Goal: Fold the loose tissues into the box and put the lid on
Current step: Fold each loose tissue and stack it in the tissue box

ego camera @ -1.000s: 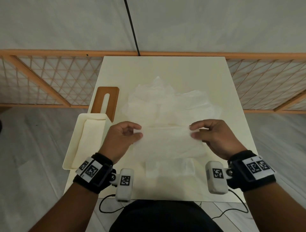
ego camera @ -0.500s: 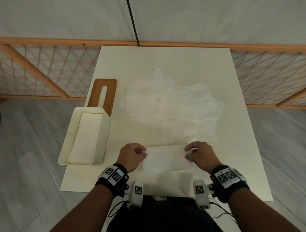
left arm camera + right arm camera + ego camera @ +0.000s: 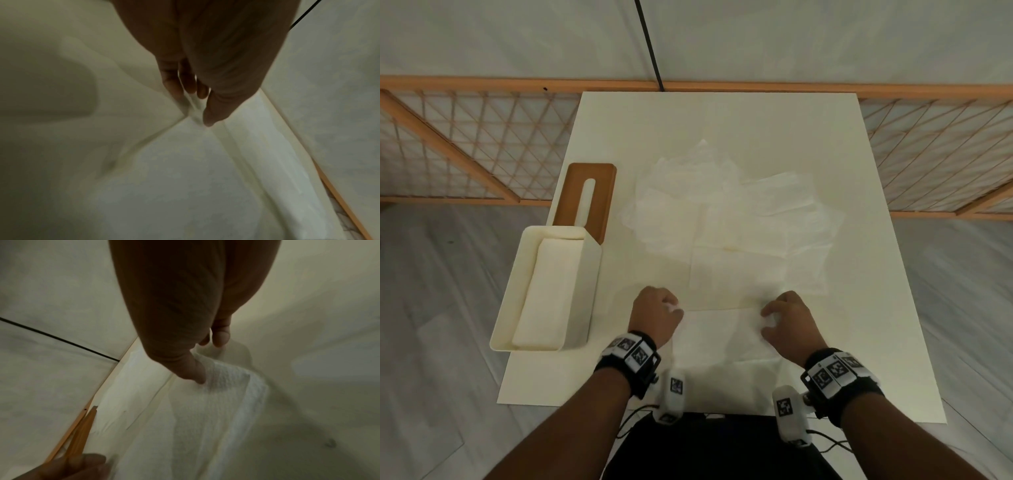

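One white tissue (image 3: 717,334) lies at the table's near edge, held at both ends. My left hand (image 3: 655,313) pinches its left corner (image 3: 194,105) between thumb and fingers. My right hand (image 3: 787,320) pinches the right corner (image 3: 207,369). A heap of loose tissues (image 3: 729,219) is spread over the table's middle, beyond the hands. The cream open box (image 3: 582,291) stands at the left edge with folded tissue (image 3: 544,291) inside. Its brown wooden lid (image 3: 587,197), with a slot, lies just behind the box.
The cream table (image 3: 722,116) is narrow, with grey floor on both sides. An orange lattice barrier (image 3: 465,144) runs behind it, and a black cable (image 3: 649,44) goes up the wall. Wrist cameras hang near the front edge.
Both hands have drawn the single tissue from the pile back to the table's near edge and lowered it. The head view has tilted, so more of the table shows.
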`<state>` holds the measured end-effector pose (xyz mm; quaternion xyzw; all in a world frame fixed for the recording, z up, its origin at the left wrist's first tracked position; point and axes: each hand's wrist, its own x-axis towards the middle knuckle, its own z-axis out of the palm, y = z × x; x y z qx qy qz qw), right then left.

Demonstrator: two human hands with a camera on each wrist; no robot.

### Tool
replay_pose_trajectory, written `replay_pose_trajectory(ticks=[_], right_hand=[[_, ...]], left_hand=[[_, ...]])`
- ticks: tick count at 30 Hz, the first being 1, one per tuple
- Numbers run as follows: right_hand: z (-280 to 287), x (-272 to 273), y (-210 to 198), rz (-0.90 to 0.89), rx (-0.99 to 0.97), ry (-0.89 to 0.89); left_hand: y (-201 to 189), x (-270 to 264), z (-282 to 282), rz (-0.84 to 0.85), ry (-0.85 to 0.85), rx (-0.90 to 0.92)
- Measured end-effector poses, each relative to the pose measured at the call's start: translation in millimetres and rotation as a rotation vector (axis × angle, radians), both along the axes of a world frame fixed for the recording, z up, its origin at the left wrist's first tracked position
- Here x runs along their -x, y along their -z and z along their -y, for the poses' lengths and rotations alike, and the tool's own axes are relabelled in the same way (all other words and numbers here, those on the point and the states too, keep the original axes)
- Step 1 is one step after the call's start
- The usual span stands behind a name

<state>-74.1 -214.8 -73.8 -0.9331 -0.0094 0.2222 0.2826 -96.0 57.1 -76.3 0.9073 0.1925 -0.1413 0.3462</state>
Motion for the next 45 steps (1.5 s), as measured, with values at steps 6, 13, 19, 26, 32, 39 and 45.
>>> replay_pose_trajectory(ticks=[6, 13, 19, 26, 32, 39, 45], right_hand=[[3, -11, -17, 0.04, -0.043, 0.031], [18, -22, -24, 0.018, -0.09, 0.146], [11, -33, -31, -0.244, -0.691, 0.653], [-50, -40, -57, -0.632, -1.202, 0.59], [-60, -48, -108, -0.399, -1.255, 0.394], [-35, -45, -134, -0.29, -0.936, 0.074], [-19, -39, -140, -0.095, -0.85, 0.105]], left_hand=[[-10, -75, 37, 0.001, -0.096, 0.022], [-15, -92, 55, -0.128, -0.346, 0.146], [-75, -83, 47, 0.027, -0.551, 0.614], [-141, -32, 6, 0.078, -0.472, 1.132], [-143, 2, -34, 0.034, -0.435, 1.301], [-137, -1, -36, 0.151, -0.27, 0.745], [-136, 1, -33, 0.164, -0.161, 0.781]])
